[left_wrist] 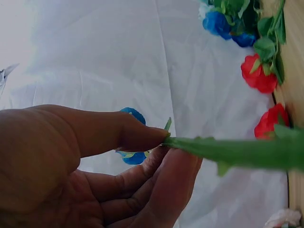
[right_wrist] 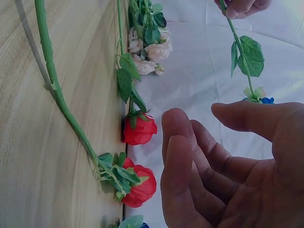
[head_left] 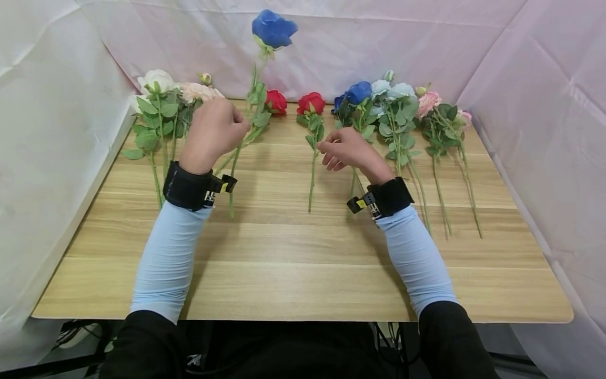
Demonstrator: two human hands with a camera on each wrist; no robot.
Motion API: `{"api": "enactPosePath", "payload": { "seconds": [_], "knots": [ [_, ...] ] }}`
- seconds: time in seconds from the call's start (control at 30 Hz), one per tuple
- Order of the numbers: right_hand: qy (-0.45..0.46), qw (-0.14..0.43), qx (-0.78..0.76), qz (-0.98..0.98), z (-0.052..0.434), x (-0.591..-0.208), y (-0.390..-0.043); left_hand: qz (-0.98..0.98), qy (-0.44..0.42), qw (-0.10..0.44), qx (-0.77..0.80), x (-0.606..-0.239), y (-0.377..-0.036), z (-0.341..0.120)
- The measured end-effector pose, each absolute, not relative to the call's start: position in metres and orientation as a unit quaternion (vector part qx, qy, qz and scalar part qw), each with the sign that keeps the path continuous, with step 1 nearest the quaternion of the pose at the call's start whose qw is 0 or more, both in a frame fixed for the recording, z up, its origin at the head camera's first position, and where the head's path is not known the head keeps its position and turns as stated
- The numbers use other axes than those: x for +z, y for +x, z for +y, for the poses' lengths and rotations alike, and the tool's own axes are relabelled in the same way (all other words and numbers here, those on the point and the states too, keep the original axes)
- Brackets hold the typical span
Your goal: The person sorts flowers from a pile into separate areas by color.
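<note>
My left hand (head_left: 242,126) pinches the green stem (head_left: 256,89) of a blue rose between thumb and fingers. Its bloom (head_left: 273,29) stands high against the back cloth. In the left wrist view the pinch of the left hand (left_wrist: 164,137) sits on the stem (left_wrist: 237,152), with the bloom (left_wrist: 133,159) behind the thumb. My right hand (head_left: 331,153) hovers above the table, fingers relaxed and holding nothing. It is beside a red rose (head_left: 311,102) that lies flat. The right wrist view shows the right hand (right_wrist: 197,114) with nothing in it, above that red rose (right_wrist: 140,183).
On the wooden table (head_left: 303,263) lie a second red rose (head_left: 276,101), white and pale pink flowers (head_left: 158,81) at the left, blue and pale blue ones (head_left: 358,92), and pink ones (head_left: 428,102) at the right. White cloth walls close in three sides.
</note>
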State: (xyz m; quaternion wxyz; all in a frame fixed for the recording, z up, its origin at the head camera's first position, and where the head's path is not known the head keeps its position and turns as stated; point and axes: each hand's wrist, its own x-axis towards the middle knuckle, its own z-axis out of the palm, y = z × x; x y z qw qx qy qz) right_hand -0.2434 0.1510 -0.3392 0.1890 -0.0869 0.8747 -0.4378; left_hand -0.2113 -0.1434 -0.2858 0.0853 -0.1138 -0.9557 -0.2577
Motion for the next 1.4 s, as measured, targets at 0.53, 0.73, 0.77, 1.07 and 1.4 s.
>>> {"api": "enactPosePath", "payload": {
  "seconds": [0.53, 0.73, 0.77, 1.07, 1.4],
  "knots": [
    [-0.123, 0.164, -0.507, 0.837, 0.139, -0.339, -0.238, -0.930, -0.180, 0.012, -0.320, -0.315, -0.215, -0.090],
    [-0.135, 0.139, -0.562, 0.804, 0.130, -0.335, -0.231, -0.914, -0.182, -0.003, -0.363, -0.321, -0.211, -0.075],
    [-0.136, 0.133, -0.570, 0.800, 0.128, -0.335, -0.231, -0.911, -0.182, -0.002, -0.370, -0.322, -0.210, -0.073],
    [-0.155, 0.072, -0.598, 0.783, 0.126, -0.337, -0.225, -0.878, -0.196, -0.009, -0.437, -0.326, -0.207, -0.064],
    [-0.153, 0.056, -0.602, 0.781, 0.125, -0.336, -0.224, -0.868, -0.208, -0.010, -0.451, -0.327, -0.207, -0.063]
  ]
}}
